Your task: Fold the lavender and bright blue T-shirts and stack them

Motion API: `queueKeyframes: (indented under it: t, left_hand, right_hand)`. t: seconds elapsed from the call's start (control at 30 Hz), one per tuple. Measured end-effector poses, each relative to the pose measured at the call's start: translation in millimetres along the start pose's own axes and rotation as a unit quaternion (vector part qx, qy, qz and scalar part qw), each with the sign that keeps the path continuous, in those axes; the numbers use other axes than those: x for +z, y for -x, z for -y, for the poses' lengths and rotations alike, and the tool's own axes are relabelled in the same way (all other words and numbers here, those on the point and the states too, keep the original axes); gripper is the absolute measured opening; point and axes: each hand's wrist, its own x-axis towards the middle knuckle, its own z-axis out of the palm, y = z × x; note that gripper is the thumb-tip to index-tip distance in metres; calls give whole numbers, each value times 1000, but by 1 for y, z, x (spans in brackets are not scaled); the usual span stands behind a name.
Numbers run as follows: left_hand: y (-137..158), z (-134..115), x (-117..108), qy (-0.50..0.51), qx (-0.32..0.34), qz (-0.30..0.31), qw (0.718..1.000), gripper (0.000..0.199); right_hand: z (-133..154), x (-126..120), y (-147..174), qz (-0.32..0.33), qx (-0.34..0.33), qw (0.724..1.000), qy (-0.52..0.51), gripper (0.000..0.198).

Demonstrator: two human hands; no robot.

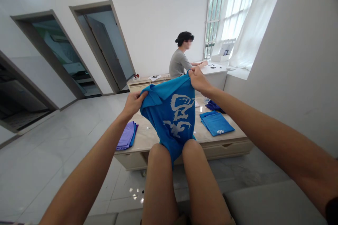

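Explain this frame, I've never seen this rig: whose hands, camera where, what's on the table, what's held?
There's no robot: the hands are a person's own, bare. The single picture comes from a camera worn on that person's head, looking forward and down. The left hand and right hand hold up a blue cloth with white lettering, its lower part hanging down to the knees. On the low table lie folded purple cloth with blue at its edge, a folded blue piece, and darker cloth behind that. Beyond, a co-worker is at a white desk.
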Motion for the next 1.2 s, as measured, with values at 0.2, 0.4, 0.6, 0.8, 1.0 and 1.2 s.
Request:
queueKeyframes:
  t: [0.2,0.4,0.6,0.8,1.0,1.2]
  left_hand:
    - [-29,0,-31,23,1,-40,999,68]
    - [-41,51,-43,-9,9,-83,996,60]
    - [-39,129,-11,-211,-52,4,976,42]
    - [-112,93,-30,-288,-62,-142,945,36]
    - [-107,38,-62,-281,65,-216,933,41]
    - [58,143,-33,-244,12,-79,967,38]
  right_hand:
    - [3,6,21,165,-51,981,-85,46]
    - [-39,1,15,289,-43,956,-12,23]
    - [-91,51,-5,294,-45,923,246,37]
    - [-28,47,-64,67,-146,969,188,37]
    - [31,-22,-35,41,-212,961,172,31]
    - [-75,-40,114,250,-125,914,294,20]
